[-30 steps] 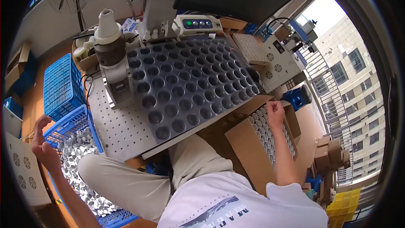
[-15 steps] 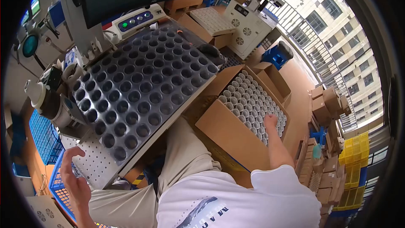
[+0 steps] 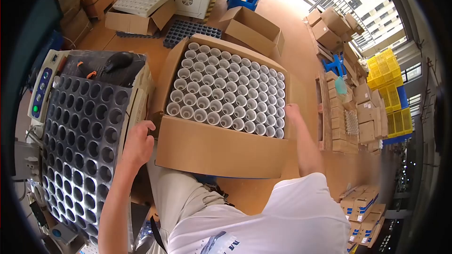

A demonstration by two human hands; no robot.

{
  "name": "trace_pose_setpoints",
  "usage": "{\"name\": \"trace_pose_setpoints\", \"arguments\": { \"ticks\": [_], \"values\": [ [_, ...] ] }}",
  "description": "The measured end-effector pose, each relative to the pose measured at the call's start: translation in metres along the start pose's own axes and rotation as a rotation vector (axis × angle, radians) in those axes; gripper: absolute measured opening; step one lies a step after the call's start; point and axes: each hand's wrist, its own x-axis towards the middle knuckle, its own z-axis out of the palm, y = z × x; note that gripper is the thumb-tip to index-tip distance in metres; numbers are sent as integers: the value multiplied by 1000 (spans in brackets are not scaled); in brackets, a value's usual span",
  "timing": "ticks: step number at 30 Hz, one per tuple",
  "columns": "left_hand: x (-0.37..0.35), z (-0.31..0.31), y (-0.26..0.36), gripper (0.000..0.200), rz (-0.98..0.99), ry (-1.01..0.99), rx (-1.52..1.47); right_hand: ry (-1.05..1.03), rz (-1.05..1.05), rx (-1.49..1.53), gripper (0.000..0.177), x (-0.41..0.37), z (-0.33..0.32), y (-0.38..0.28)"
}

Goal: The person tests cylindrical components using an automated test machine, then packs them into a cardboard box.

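Far left, a control unit (image 3: 40,89) with a blue panel and a lit green lamp is partly cut off by the dark rim of the lens; its markings are too small to read. Beside it, a dark tray (image 3: 80,136) of round wells runs down to the lower left, its lower end lost in shadow.

The left hand (image 3: 138,143) is at the near left corner of the cardboard carton (image 3: 221,148), its fingers curled over the flap edge and clasping it; the fingertips are hidden behind the cardboard. The carton sits at centre frame, over the person's lap, just beside the tray. It is packed with upright white cups (image 3: 226,96) in close rows. No print shows on its plain front wall.

The right hand (image 3: 293,112) lies against the carton's right wall. Its fingers are out of sight, so the grip cannot be judged.

At the bottom edge, the shirt (image 3: 263,221) print is cut off and illegible. At upper right, yellow crates (image 3: 388,73) stand stacked, blurred by distortion.
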Motion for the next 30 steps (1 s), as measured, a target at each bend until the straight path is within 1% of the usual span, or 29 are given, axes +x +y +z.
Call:
{"name": "trace_pose_setpoints", "arguments": {
  "ticks": [2, 3, 4, 6, 7, 8, 10, 13, 15, 16, 17, 19, 22, 23, 25, 26, 28, 30],
  "values": [
    [51, 36, -31, 29, 15, -69, -10, -63, 55, -86, 21, -7, -8, -19],
    [74, 53, -37, 27, -20, -97, -23, -101, 71, -128, 22, -6, -7, -26],
    [92, 65, -43, 26, -66, -115, -29, -70, 87, -143, 23, -1, -2, -21],
    [118, 78, -41, 23, -98, -166, -63, -31, 83, -160, 23, 12, 21, -16],
    [121, 83, -38, 22, -34, -63, -81, -8, 79, -168, 23, 18, 28, -12],
    [126, 88, -37, 21, 40, 37, -101, -42, 99, -174, 24, 29, 35, -3],
    [142, 102, -53, 19, -139, -26, -161, -7, 69, -282, 24, 30, 36, -6],
    [167, 145, -86, 17, -103, 109, -107, -51, 80, -511, 25, 26, 31, -33],
    [177, 132, -58, 16, -10, -84, 208, -108, 117, -620, 27, 22, 30, -50],
    [180, 133, -56, 16, 15, -101, 303, -78, 99, -688, 24, 23, 33, -51],
    [183, 133, -54, 16, 41, -116, 398, -81, 89, -696, 25, 25, 36, -46],
    [186, 143, -61, 17, 50, 20, 464, -81, 70, -708, 26, 32, 39, -38],
    [197, 153, -70, 19, -148, -44, 272, -89, 95, -776, 30, 35, 42, -35],
    [203, 152, -74, 20, -219, -51, 113, -96, 106, -795, 31, 35, 40, -35],
    [210, 147, -85, 21, -359, -61, -200, -41, 71, -777, 29, 33, 40, -31],
    [207, 149, -88, 22, -315, -31, -198, -17, 51, -765, 27, 32, 43, -30],
    [199, 150, -89, 24, -222, 32, -194, -27, 86, -781, 28, 31, 44, -35],
    [193, 151, -89, 28, -220, 31, -204, -22, 101, -796, 29, 26, 41, -45]
  ]
}}
